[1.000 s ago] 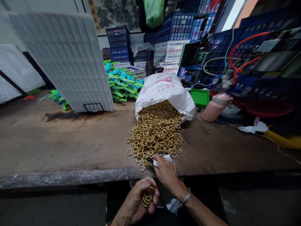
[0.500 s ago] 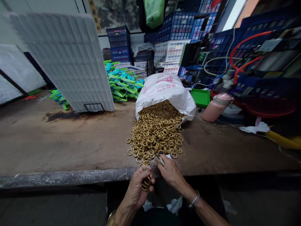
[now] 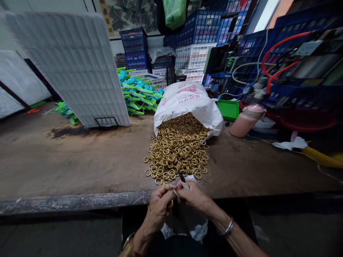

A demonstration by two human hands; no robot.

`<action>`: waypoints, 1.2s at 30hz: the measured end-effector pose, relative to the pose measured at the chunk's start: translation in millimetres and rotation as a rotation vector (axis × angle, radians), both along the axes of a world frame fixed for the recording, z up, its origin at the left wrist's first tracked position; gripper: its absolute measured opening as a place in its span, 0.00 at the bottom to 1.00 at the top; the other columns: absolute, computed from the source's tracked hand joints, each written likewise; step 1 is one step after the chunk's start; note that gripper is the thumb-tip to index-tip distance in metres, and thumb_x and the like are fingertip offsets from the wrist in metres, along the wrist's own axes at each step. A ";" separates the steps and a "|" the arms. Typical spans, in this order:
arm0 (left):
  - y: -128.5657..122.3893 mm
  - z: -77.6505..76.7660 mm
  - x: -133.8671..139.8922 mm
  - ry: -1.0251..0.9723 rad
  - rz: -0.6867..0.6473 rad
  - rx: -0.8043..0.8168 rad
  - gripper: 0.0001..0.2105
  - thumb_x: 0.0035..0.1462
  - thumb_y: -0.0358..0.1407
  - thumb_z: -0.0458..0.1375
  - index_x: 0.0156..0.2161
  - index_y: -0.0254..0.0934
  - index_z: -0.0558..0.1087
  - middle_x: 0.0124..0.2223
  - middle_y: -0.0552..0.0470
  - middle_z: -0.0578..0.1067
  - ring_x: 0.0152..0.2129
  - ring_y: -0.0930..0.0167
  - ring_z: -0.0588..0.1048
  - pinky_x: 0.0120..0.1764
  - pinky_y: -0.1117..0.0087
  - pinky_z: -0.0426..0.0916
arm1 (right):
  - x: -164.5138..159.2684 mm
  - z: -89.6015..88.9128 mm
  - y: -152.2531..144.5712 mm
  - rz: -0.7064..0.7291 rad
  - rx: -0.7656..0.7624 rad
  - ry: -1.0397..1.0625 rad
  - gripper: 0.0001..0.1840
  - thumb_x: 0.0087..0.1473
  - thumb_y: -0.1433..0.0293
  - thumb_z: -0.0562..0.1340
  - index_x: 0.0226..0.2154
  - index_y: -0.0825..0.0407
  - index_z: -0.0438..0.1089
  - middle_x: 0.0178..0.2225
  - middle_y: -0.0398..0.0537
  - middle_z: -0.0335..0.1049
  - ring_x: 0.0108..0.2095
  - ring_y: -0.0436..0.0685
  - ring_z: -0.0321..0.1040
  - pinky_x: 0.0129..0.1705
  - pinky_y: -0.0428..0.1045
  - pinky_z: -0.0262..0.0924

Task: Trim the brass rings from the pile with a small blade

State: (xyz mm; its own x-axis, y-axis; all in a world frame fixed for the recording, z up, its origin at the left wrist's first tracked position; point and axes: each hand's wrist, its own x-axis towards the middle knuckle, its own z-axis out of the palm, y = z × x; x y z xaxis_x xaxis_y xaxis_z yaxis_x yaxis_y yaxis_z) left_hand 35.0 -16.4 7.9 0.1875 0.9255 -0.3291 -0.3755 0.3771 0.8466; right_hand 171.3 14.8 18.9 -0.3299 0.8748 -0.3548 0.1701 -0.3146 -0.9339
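My left hand (image 3: 159, 204) is closed around several gold-coloured rings, mostly hidden by the fingers. My right hand (image 3: 195, 196) grips a small knife-like tool (image 3: 184, 182) with a pale flat handle and a dark tip pointing up and away. Between the fingertips of both hands is one gold ring (image 3: 176, 193), tilted on edge. Just beyond the hands, a heap of loose gold rings (image 3: 174, 153) spills across the tabletop from the mouth of a white sack (image 3: 184, 101) with red print.
The brown worktable (image 3: 80, 167) ends just in front of me. A white ribbed panel (image 3: 72, 67) stands at left, near green and blue plastic pieces (image 3: 139, 92). At right are a green tray (image 3: 227, 110), a pink bottle (image 3: 245, 121) and red hoses. Crates (image 3: 195, 57) are stacked behind.
My hands have come together, and a ring now sits between their fingertips. The tool has turned more upright. My right hand has drawn back slightly from the heap.
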 end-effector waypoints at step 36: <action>-9.1 -2.0 5.1 -0.052 0.012 0.018 0.15 0.48 0.46 0.56 0.28 0.37 0.59 0.16 0.64 0.56 0.11 0.82 0.50 0.15 0.79 0.43 | 4.4 -14.7 -11.1 0.060 0.478 -0.440 0.07 0.50 0.71 0.49 0.23 0.50 0.58 0.20 0.39 0.59 0.23 0.49 0.57 0.27 0.44 0.48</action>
